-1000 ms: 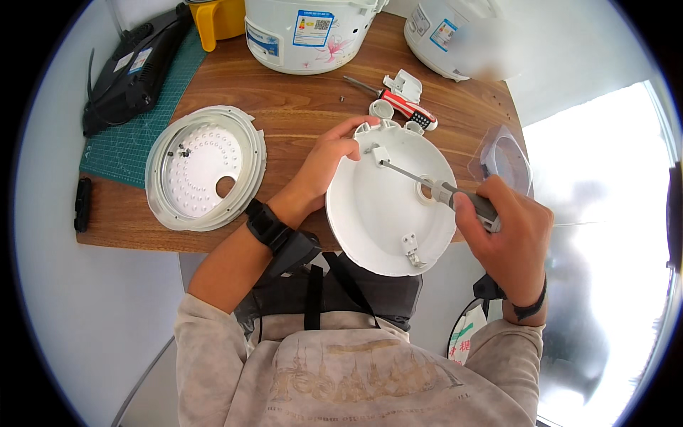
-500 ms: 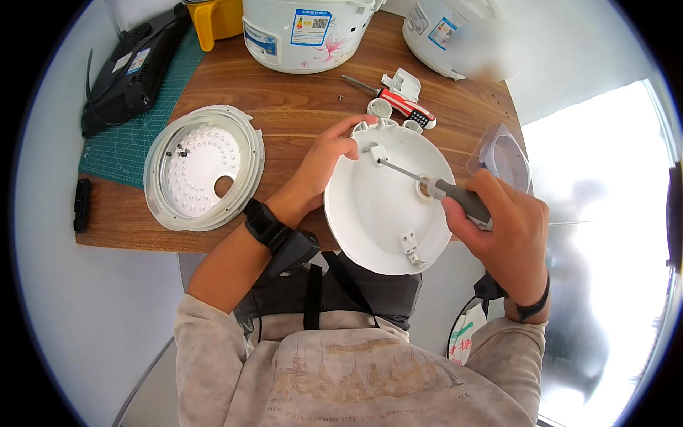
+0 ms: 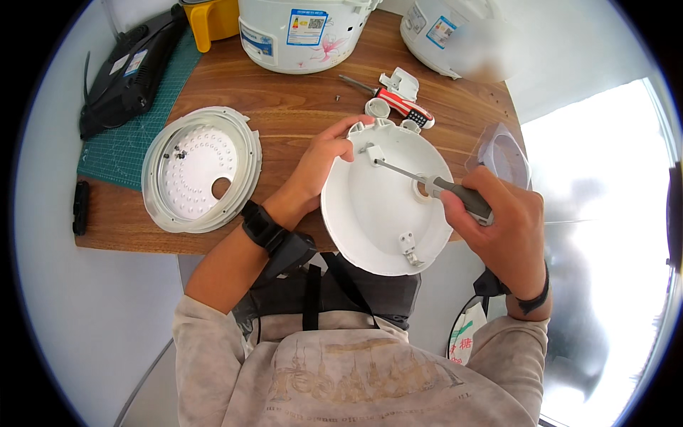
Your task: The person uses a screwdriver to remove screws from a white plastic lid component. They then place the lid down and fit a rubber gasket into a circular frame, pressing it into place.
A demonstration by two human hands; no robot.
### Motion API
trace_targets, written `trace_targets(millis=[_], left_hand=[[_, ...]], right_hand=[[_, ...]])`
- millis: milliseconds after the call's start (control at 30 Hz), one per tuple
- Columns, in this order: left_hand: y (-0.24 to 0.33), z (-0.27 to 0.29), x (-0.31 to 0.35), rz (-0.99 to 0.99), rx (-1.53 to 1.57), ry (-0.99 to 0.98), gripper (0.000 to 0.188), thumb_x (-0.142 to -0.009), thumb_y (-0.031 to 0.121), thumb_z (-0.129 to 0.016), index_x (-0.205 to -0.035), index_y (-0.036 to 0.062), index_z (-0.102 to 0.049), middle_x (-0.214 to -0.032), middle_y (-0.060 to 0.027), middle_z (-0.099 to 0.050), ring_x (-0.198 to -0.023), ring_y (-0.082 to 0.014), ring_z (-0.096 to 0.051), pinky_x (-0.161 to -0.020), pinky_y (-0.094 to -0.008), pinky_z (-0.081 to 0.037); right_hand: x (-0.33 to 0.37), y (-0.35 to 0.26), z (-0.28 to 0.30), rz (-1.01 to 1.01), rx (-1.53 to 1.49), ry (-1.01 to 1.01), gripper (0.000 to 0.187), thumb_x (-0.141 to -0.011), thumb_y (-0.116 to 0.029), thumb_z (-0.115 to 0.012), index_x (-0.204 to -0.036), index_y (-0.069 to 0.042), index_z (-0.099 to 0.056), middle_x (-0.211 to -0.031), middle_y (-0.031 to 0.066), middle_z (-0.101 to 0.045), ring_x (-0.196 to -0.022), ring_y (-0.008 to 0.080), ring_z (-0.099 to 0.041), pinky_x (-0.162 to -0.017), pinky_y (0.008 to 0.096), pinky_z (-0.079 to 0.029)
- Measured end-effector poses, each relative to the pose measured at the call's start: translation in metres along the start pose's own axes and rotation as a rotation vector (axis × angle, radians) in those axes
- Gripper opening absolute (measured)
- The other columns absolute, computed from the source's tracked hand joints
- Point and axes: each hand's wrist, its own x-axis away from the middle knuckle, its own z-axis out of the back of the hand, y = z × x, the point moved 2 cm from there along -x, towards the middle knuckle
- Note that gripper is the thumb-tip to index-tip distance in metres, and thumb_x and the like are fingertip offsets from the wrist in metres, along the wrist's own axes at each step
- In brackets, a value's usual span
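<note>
My left hand grips the upper left rim of a white rice cooker lid shell, its thumb over the inner side. The shell tilts over the table's front edge with its hollow side toward me. In my right hand is a grey-handled screwdriver. Its tip touches a small white bracket near the top of the shell. A second bracket with a metal piece sits near the shell's lower edge. On the left lies a round inner lid with several small dark screws on it.
A red-and-white screwdriver, a white plastic part and a small ring lie beyond the shell. Two white rice cookers stand at the back. A black device rests on a green cutting mat. A clear plastic piece is at right.
Both hands, the shell and the screwdriver hold nearly the same pose. The whole view has shifted very slightly, and the screwdriver tip stays at the upper bracket.
</note>
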Motion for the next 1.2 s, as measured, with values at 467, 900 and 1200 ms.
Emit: trace_targets(millis=[467,900,1200], left_hand=[[0.001,-0.001,0.001,0.002,0.0,0.004,0.063,-0.074,0.003,-0.043,-0.137,0.0056,-0.053,-0.115,-0.0136,-0.061,-0.093,-0.0202,-0.065,-0.081,-0.0326,-0.056],[0.001,0.004,-0.002,0.04,-0.009,-0.057,0.067,-0.075,0.001,-0.043,-0.142,0.0048,-0.047,-0.132,-0.0149,-0.057,-0.115,-0.0245,-0.063,-0.097,-0.0362,-0.056],[-0.003,0.002,-0.004,0.008,0.035,-0.039,0.064,-0.074,0.002,-0.043,-0.137,0.0067,-0.054,-0.115,-0.015,-0.063,-0.093,-0.0213,-0.067,-0.08,-0.0337,-0.057]], right_hand=[[-0.013,0.023,0.012,0.003,-0.068,-0.1,0.023,-0.08,-0.01,-0.079,-0.1,-0.007,-0.069,-0.088,0.0091,-0.066,-0.073,0.0302,-0.064,-0.064,0.0381,-0.051],[-0.03,0.029,0.019,-0.085,-0.209,-0.157,0.026,-0.08,-0.012,-0.081,-0.105,-0.01,-0.074,-0.094,0.006,-0.071,-0.073,0.0187,-0.065,-0.064,0.0324,-0.052],[-0.051,0.043,-0.007,-0.181,-0.417,0.07,0.033,-0.091,-0.035,-0.073,-0.1,-0.006,-0.061,-0.081,0.007,-0.069,-0.058,0.0167,-0.06,-0.055,0.029,-0.044]])
